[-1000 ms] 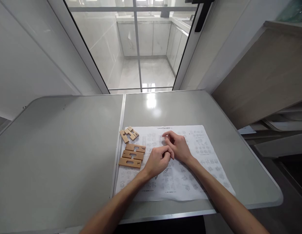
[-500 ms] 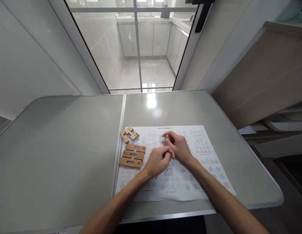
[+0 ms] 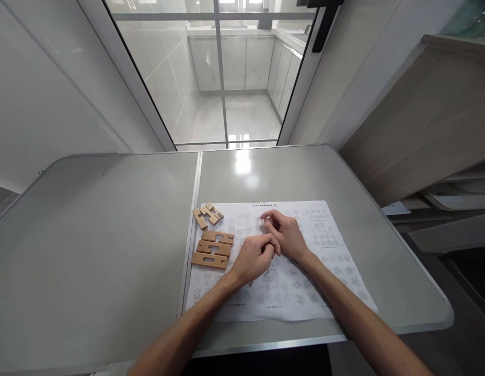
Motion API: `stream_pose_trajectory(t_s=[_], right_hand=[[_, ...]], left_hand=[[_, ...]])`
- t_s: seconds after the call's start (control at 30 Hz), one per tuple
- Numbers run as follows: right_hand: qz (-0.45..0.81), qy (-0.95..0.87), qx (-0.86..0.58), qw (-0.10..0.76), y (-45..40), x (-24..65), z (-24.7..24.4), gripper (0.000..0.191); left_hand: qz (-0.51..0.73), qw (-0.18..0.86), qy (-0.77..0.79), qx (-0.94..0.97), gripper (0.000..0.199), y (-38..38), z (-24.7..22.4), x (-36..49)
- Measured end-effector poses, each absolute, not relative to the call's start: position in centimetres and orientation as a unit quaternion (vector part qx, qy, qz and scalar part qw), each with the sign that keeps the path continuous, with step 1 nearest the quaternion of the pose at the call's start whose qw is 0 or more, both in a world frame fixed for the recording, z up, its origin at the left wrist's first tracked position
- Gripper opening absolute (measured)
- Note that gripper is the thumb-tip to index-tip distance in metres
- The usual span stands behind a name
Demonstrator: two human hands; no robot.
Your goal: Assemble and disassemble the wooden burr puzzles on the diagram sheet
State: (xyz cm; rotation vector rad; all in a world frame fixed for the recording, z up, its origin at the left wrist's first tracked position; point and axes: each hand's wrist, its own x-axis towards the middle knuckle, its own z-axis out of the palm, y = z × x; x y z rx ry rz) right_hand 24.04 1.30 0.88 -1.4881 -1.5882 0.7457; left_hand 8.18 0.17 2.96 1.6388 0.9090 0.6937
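Note:
A large printed sheet with rows of small diagrams lies on the grey table. Both hands rest on it near its middle. My left hand has its fingers curled, and its fingertips come close to my right hand, whose fingers are bent inward. Whether anything small is between the fingers of either hand is hidden. Left of the hands, three long notched wooden pieces lie in a stack of rows, the nearest one marked 2. Above them sit several smaller wooden pieces, close together on the sheet's upper left corner.
The grey table has a metal seam left of the sheet. Behind it stands a glass door with a black handle. A wooden cabinet is on the right.

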Motion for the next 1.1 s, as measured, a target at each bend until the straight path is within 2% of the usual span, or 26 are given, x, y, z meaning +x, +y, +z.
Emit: stream_pose_trajectory(t_s=[1.1], right_hand=[[0.292, -0.631, -0.596, 0.402, 1.28, 24.01, 0.78, 0.017]], left_hand=[[0.281, 0.535, 0.386, 0.697, 0.026, 0.08, 2.74, 8.07]])
